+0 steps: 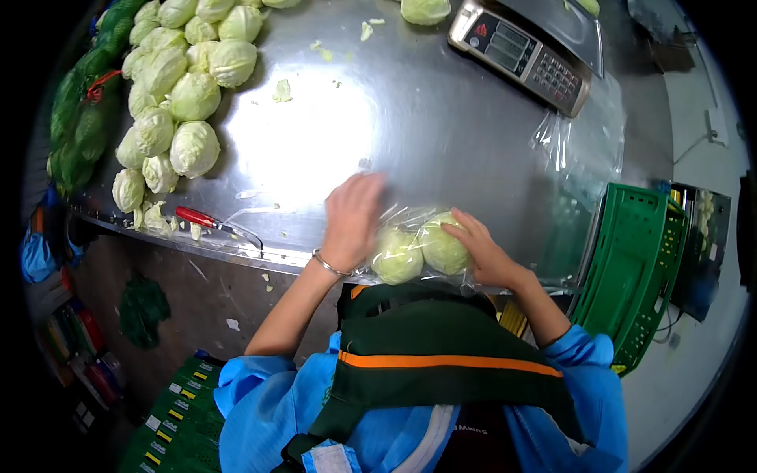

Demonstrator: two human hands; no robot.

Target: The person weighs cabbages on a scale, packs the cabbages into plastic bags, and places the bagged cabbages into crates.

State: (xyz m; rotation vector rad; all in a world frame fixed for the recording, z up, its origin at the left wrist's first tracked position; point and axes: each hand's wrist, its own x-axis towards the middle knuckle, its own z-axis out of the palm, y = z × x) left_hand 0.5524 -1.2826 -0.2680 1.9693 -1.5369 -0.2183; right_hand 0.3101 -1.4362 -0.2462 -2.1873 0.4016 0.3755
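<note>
Two pale green cabbages (pixel 397 256) lie side by side in a clear plastic bag (pixel 412 217) at the near edge of the steel table. My right hand (pixel 485 256) holds the bag against the right cabbage (pixel 444 244), its fingers curved over that cabbage's side. My left hand (pixel 352 217), with a bracelet at the wrist, is at the left of the bag. Motion blurs its fingers, and whether they hold any of the plastic does not show. A red-handled knife (pixel 206 218) with a curved blade lies on the table to the left.
Many loose cabbages (pixel 194 96) are heaped at the left beside green net sacks (pixel 83 118). A digital scale (pixel 520 55) stands at the back right, near clear plastic bags (pixel 579 142). A green crate (pixel 631 272) stands right of the steel table (pixel 300 146). Leaf scraps dot the surface.
</note>
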